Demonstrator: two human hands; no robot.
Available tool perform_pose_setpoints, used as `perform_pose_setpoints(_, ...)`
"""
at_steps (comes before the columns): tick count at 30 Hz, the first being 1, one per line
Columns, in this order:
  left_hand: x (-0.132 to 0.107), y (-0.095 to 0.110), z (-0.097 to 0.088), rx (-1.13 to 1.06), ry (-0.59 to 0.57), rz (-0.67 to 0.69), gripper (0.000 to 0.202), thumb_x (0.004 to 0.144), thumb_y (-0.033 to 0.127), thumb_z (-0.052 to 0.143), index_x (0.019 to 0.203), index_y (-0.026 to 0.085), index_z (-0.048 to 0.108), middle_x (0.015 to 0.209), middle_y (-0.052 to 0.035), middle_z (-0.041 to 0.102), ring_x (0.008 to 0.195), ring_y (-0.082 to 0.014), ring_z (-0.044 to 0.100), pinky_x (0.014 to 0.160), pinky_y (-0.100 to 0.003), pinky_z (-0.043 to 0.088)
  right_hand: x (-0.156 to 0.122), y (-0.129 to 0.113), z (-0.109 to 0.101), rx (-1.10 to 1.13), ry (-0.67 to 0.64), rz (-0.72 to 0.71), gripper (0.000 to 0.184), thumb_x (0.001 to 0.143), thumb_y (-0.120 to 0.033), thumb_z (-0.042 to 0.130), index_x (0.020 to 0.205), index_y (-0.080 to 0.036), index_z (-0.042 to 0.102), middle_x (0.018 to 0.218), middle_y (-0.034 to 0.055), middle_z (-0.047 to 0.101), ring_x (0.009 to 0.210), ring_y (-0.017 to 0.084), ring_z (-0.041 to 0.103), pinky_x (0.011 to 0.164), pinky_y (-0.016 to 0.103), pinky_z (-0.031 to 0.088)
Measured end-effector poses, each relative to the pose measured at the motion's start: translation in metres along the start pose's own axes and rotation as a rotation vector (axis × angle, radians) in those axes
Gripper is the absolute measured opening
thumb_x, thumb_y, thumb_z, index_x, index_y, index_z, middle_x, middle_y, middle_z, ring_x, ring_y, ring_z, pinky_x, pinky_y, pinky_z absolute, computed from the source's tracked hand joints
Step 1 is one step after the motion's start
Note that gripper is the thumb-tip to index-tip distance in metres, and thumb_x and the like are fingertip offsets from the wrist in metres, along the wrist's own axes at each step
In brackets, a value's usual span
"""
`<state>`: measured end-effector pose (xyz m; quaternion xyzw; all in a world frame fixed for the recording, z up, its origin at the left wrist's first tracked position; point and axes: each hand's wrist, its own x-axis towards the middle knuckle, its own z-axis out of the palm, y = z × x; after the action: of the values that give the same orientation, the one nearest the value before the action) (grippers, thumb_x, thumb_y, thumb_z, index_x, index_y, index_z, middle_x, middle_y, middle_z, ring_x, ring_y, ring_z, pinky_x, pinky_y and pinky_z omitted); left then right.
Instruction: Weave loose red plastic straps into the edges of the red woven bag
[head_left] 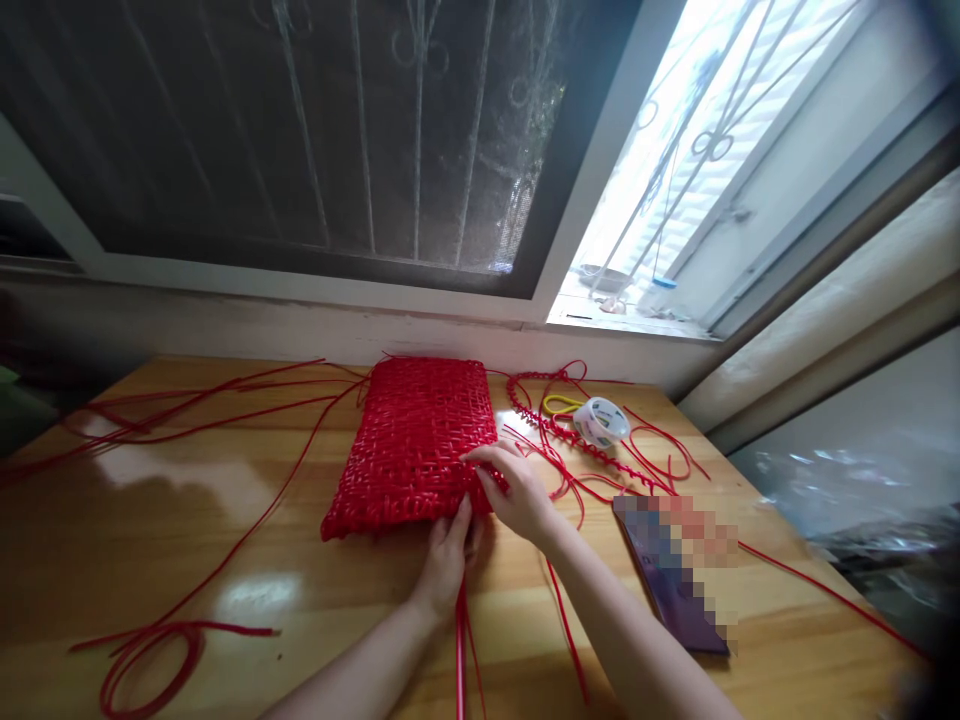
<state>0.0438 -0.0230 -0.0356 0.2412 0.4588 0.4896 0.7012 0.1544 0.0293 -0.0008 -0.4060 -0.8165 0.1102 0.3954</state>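
A flat red woven mat [412, 440] of plastic cord lies on the wooden table [150, 520]. My left hand [448, 562] rests at its near edge, fingers curled against the weave, with red cords [460, 650] running back under the wrist. My right hand [512, 490] is at the mat's near right corner, fingers bent and pinching at the weave or a strand there. Whether each hand grips a single cord is hard to make out.
Long loose red cords [187, 420] trail across the table's left side, with a coil [142, 660] at the near left. A braided red strip [570, 440], a roll of tape [601, 421] and a purple flat item [675, 580] lie to the right. A window runs behind.
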Motion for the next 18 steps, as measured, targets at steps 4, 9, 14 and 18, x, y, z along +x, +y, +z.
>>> perform_pose_setpoints(4,0.0014,0.0021,0.0006,-0.088,0.007,0.001,0.031,0.063,0.046,0.063,0.067,0.016,0.057,0.047,0.0045,0.049,0.044,-0.007,0.044,0.041,-0.018,0.028,-0.009,0.0018,0.0014,-0.227,0.055,-0.079,0.029,0.081,-0.009,0.042,0.1,-0.024,0.058,0.096,0.0042,0.059,0.091,0.018,0.049,0.083,0.035,0.042)
perform_pose_setpoints(9,0.003,0.0026,0.0021,-0.197,0.035,-0.031,0.032,0.057,0.04,0.07,0.075,0.015,0.059,0.056,0.003,0.056,0.048,-0.0066,0.048,0.044,-0.017,0.034,-0.0079,0.0026,0.0065,-0.357,0.138,-0.094,0.026,0.081,-0.013,0.047,0.096,-0.027,0.062,0.098,0.0052,0.058,0.095,0.02,0.046,0.084,0.036,0.043)
perform_pose_setpoints(14,0.003,0.006,0.002,-0.278,0.07,-0.056,0.035,0.051,0.032,0.075,0.077,0.015,0.06,0.062,0.0028,0.058,0.053,-0.0066,0.05,0.051,-0.017,0.039,-0.007,0.0019,0.0068,-0.216,0.114,-0.163,0.031,0.08,-0.008,0.046,0.101,-0.025,0.06,0.092,0.0017,0.063,0.088,0.017,0.05,0.083,0.035,0.043)
perform_pose_setpoints(18,0.0048,0.0058,0.0002,-0.27,0.043,-0.048,0.032,0.053,0.032,0.074,0.076,0.014,0.062,0.058,0.0022,0.057,0.054,-0.0081,0.051,0.052,-0.018,0.039,-0.0097,-0.0006,0.0058,-0.044,0.167,-0.088,0.027,0.078,-0.006,0.047,0.09,-0.025,0.062,0.084,0.0004,0.064,0.082,0.016,0.053,0.078,0.034,0.045)
